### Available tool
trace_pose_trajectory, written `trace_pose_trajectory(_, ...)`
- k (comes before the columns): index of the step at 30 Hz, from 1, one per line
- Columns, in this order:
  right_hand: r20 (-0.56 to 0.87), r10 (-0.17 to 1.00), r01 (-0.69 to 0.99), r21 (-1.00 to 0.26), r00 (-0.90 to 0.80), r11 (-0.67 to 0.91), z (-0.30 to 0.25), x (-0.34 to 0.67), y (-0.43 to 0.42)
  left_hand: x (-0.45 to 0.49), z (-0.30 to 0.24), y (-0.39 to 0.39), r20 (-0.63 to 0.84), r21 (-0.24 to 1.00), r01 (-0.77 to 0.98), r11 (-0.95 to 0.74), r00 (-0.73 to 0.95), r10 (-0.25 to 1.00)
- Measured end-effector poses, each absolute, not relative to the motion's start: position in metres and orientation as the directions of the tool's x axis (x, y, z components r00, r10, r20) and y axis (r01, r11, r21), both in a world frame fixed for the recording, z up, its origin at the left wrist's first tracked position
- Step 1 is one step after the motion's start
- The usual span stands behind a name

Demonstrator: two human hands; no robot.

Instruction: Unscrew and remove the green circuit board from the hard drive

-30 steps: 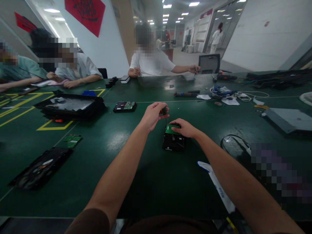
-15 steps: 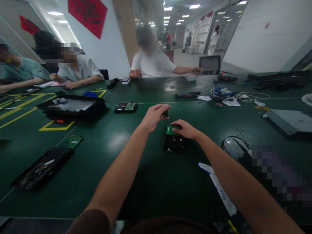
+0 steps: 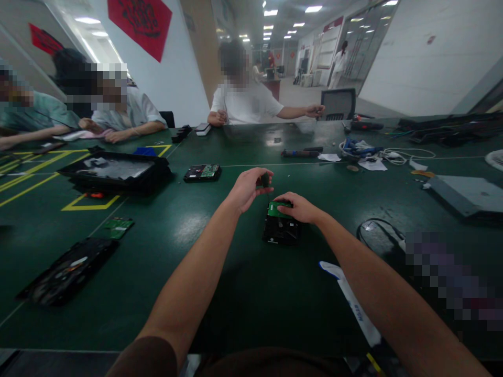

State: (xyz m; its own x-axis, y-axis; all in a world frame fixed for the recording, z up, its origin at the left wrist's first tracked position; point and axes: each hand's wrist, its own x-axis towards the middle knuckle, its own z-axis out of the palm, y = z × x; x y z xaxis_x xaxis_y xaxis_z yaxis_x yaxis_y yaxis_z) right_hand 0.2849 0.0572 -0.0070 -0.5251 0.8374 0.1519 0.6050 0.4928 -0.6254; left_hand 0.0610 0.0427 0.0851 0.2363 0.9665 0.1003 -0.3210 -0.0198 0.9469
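A black hard drive [image 3: 281,230] with a green circuit board [image 3: 275,210] on its far part lies on the table in front of me. My right hand [image 3: 297,207] grips it from the right, thumb and fingers over the board. Just above the far left corner, my left hand [image 3: 252,187] has its fingers around the dark handle of a small screwdriver [image 3: 265,180]. The thin shaft points down to the board's edge; its tip is too small to make out.
Another hard drive [image 3: 203,173] lies farther left, near a black tray [image 3: 118,170]. At left are a dark opened device [image 3: 70,269] and a loose green board [image 3: 119,226]. A white strip [image 3: 356,303] lies beside my right forearm; a grey metal box [image 3: 467,195] stands right. People sit across.
The fingers of my left hand have shifted around the screwdriver handle, which shows more now. My right hand and the hard drive stay in place.
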Motion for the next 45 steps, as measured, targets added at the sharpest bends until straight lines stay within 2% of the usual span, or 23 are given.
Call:
trace_pose_trajectory(10, 0.15, 0.838, 0.597, -0.637, -0.524, 0.488, -0.0033, 0.2834, 0.0544, 0.0608, 0.0881, 0.0395, 0.099, 0.962, -0.27, -0.031, 0.243, 0.965)
trace_pose_trajectory(18, 0.169, 0.838, 0.608, -0.617, -0.519, 0.501, -0.0066, 0.2836, 0.0565, 0.0622, 0.0854, 0.0415, 0.073, 0.931, -0.365, 0.025, 0.252, 0.965)
trace_pose_trajectory(25, 0.161, 0.83, 0.603, -0.616, -0.533, 0.507, -0.0028, 0.2842, 0.0552, 0.0596, 0.0878, 0.0414, 0.093, 0.974, -0.221, -0.048, 0.2, 0.975)
trace_pose_trajectory(32, 0.172, 0.825, 0.597, -0.613, -0.538, 0.517, -0.0059, 0.2851, 0.0568, 0.0651, 0.0884, 0.0388, 0.05, 0.943, -0.332, 0.025, 0.217, 0.975)
trace_pose_trajectory(40, 0.164, 0.831, 0.596, -0.625, -0.532, 0.505, -0.0049, 0.2844, 0.0559, 0.063, 0.0895, 0.0392, 0.096, 0.971, -0.234, -0.047, 0.205, 0.974)
trace_pose_trajectory(45, 0.175, 0.826, 0.593, -0.617, -0.536, 0.516, -0.0055, 0.284, 0.0565, 0.0642, 0.0899, 0.0385, 0.044, 0.954, -0.299, 0.022, 0.213, 0.976)
